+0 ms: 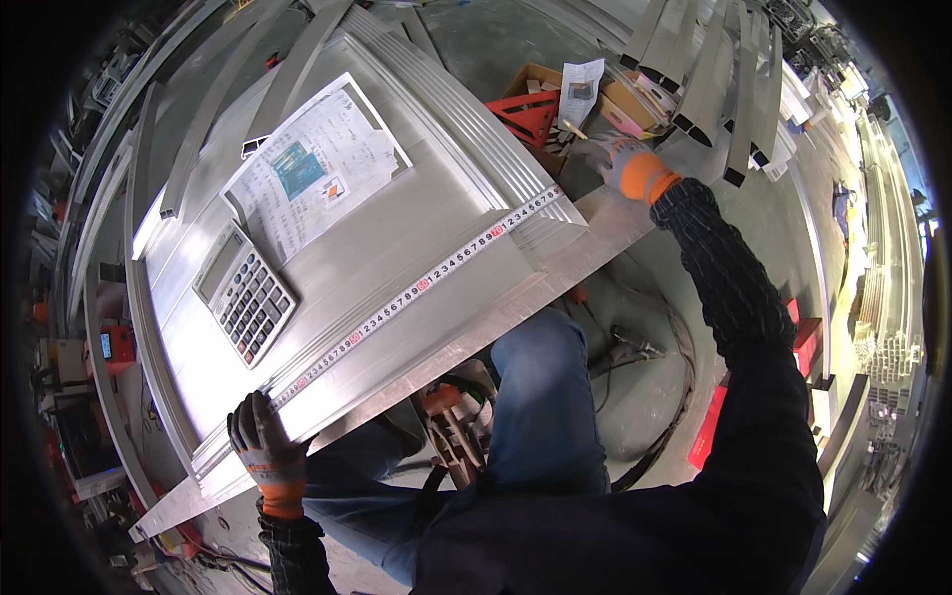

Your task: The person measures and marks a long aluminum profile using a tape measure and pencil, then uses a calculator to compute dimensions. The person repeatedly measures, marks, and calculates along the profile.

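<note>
My left hand (266, 454), in a grey glove with an orange cuff, rests at the near left end of the silver metal profiles. Its fingers point away and lie over the profiles, with the thumb apart. From beside its fingertips, a white measuring tape strip (421, 288) with black and red marks runs diagonally across the metal to the right. At the far right, my right hand (627, 167), gloved alike, reaches over the table corner beside an open box. A thin pale stick (572, 129), like a pencil, sticks out from its closed fingers; the fingertips are partly hidden.
A calculator (246, 296) and a written sheet (315, 164) lie on the metal panel (446, 213). Beyond my right hand are a cardboard box (533, 77), a red triangular piece (526, 117) and stacked metal tubes (684, 59). Cables (684, 367) run across the floor.
</note>
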Motion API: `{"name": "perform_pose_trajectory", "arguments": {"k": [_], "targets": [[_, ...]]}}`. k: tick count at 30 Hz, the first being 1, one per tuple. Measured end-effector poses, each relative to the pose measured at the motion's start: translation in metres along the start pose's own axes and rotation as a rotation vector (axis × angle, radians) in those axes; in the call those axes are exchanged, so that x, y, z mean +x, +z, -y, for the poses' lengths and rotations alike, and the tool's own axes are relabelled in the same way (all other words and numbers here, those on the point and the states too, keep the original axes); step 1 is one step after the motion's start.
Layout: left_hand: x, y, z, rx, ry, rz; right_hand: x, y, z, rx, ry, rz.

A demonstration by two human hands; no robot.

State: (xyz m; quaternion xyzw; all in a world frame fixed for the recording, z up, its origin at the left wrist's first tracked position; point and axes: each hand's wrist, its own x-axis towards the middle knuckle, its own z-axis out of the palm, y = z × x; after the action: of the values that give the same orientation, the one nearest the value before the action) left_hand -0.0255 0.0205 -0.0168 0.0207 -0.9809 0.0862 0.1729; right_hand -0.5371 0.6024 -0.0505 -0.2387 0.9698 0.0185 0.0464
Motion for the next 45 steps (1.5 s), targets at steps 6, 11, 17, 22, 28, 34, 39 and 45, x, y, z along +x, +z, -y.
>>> {"name": "perform_pose_trajectory", "arguments": {"k": [6, 11, 17, 22, 28, 34, 39, 45], "targets": [[-0.016, -0.007, -0.006, -0.017, -0.018, 0.057, -0.044, -0.038, 0.089, 0.499, -0.253, -0.512], [-0.001, -0.004, -0.011, -0.127, -0.083, 0.054, -0.090, -0.019, 0.146, 0.479, -0.464, -0.631], [-0.002, -0.025, -0.013, -0.140, -0.205, 0.147, -0.134, -0.046, 0.304, 0.456, -0.557, -0.646], [0.001, -0.028, -0.018, -0.270, -0.185, 0.101, -0.126, -0.038, 0.340, 0.337, -0.620, -0.595], [-0.051, -0.049, 0.047, -0.288, -0.548, -0.377, -0.130, -0.028, 0.331, 0.347, -0.546, -0.635], [-0.177, -0.028, 0.170, -0.564, -1.216, -0.364, -0.135, -0.028, 0.343, 0.328, -0.572, -0.646], [-0.165, -0.035, 0.184, -0.703, -1.169, -0.251, -0.130, -0.021, 0.336, 0.276, -0.565, -0.678], [-0.153, -0.048, 0.184, -0.676, -1.227, -0.163, -0.107, 0.015, 0.300, 0.244, -0.508, -0.665]]}}
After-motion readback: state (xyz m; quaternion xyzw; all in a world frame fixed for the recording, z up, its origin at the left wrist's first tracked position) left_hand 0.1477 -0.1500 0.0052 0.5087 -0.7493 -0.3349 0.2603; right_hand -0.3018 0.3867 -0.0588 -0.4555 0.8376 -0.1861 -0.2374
